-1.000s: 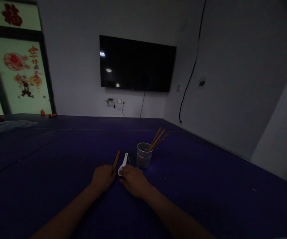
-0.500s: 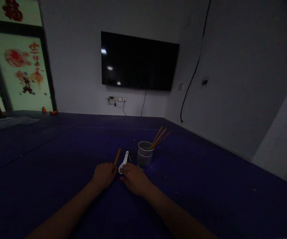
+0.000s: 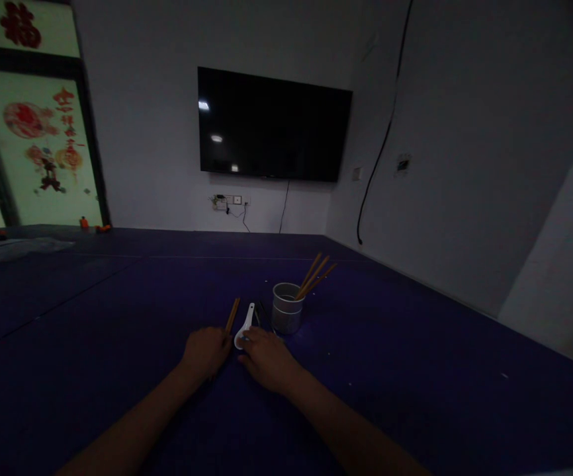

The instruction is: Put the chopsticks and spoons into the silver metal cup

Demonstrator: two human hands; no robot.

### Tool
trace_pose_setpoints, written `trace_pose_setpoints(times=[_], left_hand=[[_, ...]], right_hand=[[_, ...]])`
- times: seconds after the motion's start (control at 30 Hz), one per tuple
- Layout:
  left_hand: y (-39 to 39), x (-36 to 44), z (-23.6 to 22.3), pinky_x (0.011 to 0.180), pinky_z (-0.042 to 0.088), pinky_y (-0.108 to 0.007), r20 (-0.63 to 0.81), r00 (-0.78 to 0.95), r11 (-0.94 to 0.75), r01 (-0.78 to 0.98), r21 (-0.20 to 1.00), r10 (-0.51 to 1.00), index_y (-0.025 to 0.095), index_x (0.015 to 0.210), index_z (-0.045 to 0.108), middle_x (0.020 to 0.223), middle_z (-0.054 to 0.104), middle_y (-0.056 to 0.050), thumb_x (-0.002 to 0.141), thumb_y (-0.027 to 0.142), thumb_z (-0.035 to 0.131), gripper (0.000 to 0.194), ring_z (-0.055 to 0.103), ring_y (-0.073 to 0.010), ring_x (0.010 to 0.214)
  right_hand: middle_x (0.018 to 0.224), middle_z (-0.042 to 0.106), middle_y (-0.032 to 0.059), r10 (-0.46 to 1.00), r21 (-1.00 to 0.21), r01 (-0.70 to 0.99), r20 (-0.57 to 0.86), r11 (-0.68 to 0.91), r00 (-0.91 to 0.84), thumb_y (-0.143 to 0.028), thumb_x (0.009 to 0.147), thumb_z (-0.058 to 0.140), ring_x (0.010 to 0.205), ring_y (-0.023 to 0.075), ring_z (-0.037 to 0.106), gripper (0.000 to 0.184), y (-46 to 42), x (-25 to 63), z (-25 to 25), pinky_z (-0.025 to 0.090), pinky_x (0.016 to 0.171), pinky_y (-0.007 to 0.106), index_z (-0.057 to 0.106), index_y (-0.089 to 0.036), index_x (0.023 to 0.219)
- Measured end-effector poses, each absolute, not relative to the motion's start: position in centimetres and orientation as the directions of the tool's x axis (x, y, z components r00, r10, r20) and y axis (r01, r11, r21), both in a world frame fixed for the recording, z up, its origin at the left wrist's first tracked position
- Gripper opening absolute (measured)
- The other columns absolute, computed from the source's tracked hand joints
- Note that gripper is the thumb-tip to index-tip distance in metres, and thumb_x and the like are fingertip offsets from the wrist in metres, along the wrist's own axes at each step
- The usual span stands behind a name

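Looks slightly further right and higher than half a second ago, sliding the television [image 3: 275, 124] and the decorated door [image 3: 43, 149] left and down in view. Shifts the metal cup [image 3: 286, 316], the white spoon [image 3: 245, 324], the left hand [image 3: 206, 354] and the right hand [image 3: 269, 360] likewise, a little less. Compared with a second ago, points a touch lower.

At seven o'clock, a smooth, glossy, ceramic-looking spoon [image 3: 247, 323] and matt wooden chopsticks [image 3: 232, 316]; at six, a dull metal cup [image 3: 287, 317]. The purple surface [image 3: 118, 291] beneath looks matt; at twelve, a glossy television screen [image 3: 271, 125] reflects lights.
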State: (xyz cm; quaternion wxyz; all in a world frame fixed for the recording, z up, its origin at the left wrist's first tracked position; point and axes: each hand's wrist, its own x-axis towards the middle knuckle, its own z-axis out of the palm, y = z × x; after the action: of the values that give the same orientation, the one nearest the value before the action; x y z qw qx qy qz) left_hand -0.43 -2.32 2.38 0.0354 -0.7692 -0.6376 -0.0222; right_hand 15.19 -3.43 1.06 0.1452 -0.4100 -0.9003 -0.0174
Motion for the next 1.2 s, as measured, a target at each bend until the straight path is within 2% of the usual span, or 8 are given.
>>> trace_pose_setpoints(times=[1.2], left_hand=[[-2.2,-0.54,2.16,0.072,0.045,-0.034,0.096,0.195,-0.194,0.981,-0.018,0.976,0.014,0.089,0.064,0.087,0.068,-0.014,0.086,0.034,0.028,0.041,0.064,-0.0236,0.082]], right_hand=[[0.119,0.054,0.0089,0.733,-0.073,0.746,0.271,0.662,-0.624,-0.025,0.085,0.047,0.116,0.0229,0.043,0.026,-3.47,15.13,1.1,0.037,0.093,0.036,0.053,-0.019,0.109]])
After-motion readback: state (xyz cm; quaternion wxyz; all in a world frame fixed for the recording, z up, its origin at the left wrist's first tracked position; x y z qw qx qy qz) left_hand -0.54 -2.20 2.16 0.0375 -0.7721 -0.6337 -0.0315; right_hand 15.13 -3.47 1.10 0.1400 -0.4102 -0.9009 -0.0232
